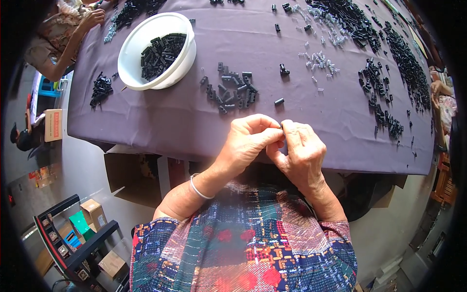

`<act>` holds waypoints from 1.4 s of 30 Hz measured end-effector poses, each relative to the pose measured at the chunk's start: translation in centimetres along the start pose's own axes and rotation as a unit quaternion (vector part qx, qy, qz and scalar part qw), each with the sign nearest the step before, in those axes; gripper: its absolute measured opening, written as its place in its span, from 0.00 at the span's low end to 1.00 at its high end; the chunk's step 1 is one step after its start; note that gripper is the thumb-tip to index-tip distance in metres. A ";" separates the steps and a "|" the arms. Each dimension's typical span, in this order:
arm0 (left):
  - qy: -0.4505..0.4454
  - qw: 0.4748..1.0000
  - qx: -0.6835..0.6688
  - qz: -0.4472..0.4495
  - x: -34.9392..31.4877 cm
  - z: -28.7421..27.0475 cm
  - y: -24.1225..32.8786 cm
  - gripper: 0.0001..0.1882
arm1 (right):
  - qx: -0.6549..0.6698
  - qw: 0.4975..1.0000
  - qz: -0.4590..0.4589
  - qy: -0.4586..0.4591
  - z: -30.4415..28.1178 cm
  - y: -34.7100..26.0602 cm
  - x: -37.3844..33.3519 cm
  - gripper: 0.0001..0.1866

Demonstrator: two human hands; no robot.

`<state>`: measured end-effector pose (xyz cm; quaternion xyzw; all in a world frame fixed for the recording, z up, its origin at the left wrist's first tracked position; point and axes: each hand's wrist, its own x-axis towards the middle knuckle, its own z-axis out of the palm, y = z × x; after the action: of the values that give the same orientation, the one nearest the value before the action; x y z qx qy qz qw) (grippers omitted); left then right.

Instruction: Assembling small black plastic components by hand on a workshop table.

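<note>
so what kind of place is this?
Likely a small hand-assembly workshop. A long table under a purple cloth carries heaps of small black plastic parts, a white bowl holds more, and another person's hand works at the far corner.

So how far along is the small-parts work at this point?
Looks done: a white bowl holds a heap of black parts. In hand: left hand and right hand pinch one small dark piece together at the fingertips. Left: a loose black pile just ahead, and larger heaps at far right.

Bright, even daylight, soft shadows; sharp centre, fisheye bending and dark corners.
</note>
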<state>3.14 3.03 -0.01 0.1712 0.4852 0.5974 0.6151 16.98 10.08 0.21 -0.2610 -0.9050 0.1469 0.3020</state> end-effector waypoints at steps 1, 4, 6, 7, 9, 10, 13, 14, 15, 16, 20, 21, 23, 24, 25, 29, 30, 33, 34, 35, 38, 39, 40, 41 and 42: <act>-0.001 1.000 0.000 0.000 0.0 0.0 0.0 0.06 | -0.001 1.000 -0.005 -0.009 -0.2 0.1 0.0 0.21; -0.026 1.000 0.010 0.008 -0.1 -0.1 0.0 0.08 | 0.003 1.000 -0.024 0.000 -0.1 0.5 0.1 0.18; 0.002 0.998 -0.052 -0.040 -0.3 -0.2 0.0 0.09 | 0.008 0.999 -0.038 0.016 0.3 1.0 0.0 0.17; 0.010 0.999 -0.027 -0.046 -0.6 -0.1 0.4 0.10 | 0.005 0.999 -0.043 0.032 0.6 1.3 -0.1 0.15; 0.004 0.999 -0.025 -0.036 -0.5 -0.3 -0.4 0.10 | 0.001 0.998 -0.047 0.047 1.0 1.6 -0.2 0.13; 0.000 0.999 -0.022 -0.025 -0.4 -0.3 -0.6 0.10 | 0.005 0.998 -0.049 0.050 1.1 1.6 -0.2 0.13; 0.000 1.000 -0.011 -0.015 -0.4 -0.3 -0.7 0.10 | 0.010 0.997 -0.056 0.060 1.5 2.0 -0.2 0.12; -0.001 1.000 -0.012 -0.016 -0.4 -0.3 -0.7 0.10 | 0.011 0.996 -0.061 0.067 1.6 2.2 -0.1 0.12; -0.003 1.000 -0.006 -0.014 -0.3 -0.3 -0.7 0.10 | 0.010 0.996 -0.060 0.066 1.6 2.2 0.0 0.12; -0.004 1.000 0.000 -0.012 -0.3 -0.4 -0.7 0.10 | 0.018 0.996 -0.059 0.063 1.5 2.2 0.1 0.12; -0.012 1.000 -0.007 -0.015 -0.2 -0.6 -0.5 0.10 | 0.027 0.995 -0.057 0.073 1.6 2.2 0.2 0.11; -0.018 0.999 -0.020 -0.021 -0.3 -0.5 -0.3 0.10 | 0.027 0.995 -0.058 0.074 1.5 2.1 0.3 0.11; -0.020 0.999 -0.019 -0.031 -0.1 -0.5 -0.1 0.09 | 0.053 0.994 -0.065 0.075 1.6 2.2 0.7 0.11; -0.017 0.999 -0.005 -0.041 -0.4 -0.5 -0.4 0.09 | 0.079 0.993 -0.053 0.067 1.4 1.9 0.5 0.11; -0.030 0.999 -0.002 -0.026 -0.2 -0.6 -0.7 0.08 | 0.072 0.994 -0.059 0.053 1.5 2.0 0.5 0.11; -0.056 0.998 -0.026 -0.022 -0.6 -0.6 -0.6 0.08 | 0.077 0.993 -0.080 0.028 1.3 2.2 0.1 0.18; -0.054 0.998 -0.022 -0.016 -1.0 -0.7 -0.4 0.08 | 0.105 0.992 -0.067 0.028 1.2 1.9 0.2 0.20; 0.014 0.995 0.070 0.066 -2.3 -0.8 1.2 0.07 | 0.155 0.986 -0.046 0.030 0.9 2.0 0.3 0.26; 0.054 0.986 0.089 0.133 -2.7 -0.9 2.0 0.07 | 0.151 0.988 -0.028 0.034 1.2 2.2 0.0 0.25; 0.116 0.938 0.241 0.222 -2.6 -2.0 2.9 0.06 | 0.145 0.989 -0.008 0.039 1.4 2.3 -0.1 0.25; 0.218 0.779 0.415 0.416 -1.9 -4.7 7.9 0.06 | 0.133 0.990 -0.014 0.048 1.7 2.5 -0.1 0.21; 0.255 0.724 0.453 0.454 -1.5 -5.8 9.3 0.06 | 0.118 0.991 -0.023 0.049 1.9 2.7 -0.2 0.19; 0.292 0.686 0.483 0.459 -1.6 -6.2 11.2 0.07 | 0.123 0.991 -0.027 0.051 1.7 2.5 0.1 0.19; 0.307 0.642 0.512 0.481 -1.1 -7.7 12.3 0.07 | 0.117 0.991 -0.035 0.052 1.7 2.4 0.2 0.17; 0.327 0.615 0.542 0.470 -0.6 -9.0 13.2 0.07 | 0.110 0.992 -0.043 0.054 1.7 2.3 0.3 0.16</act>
<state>-11.51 2.15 6.46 0.4717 0.7431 0.4492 -0.1537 16.64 11.96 -2.00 -0.1945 -0.8763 0.2182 0.3829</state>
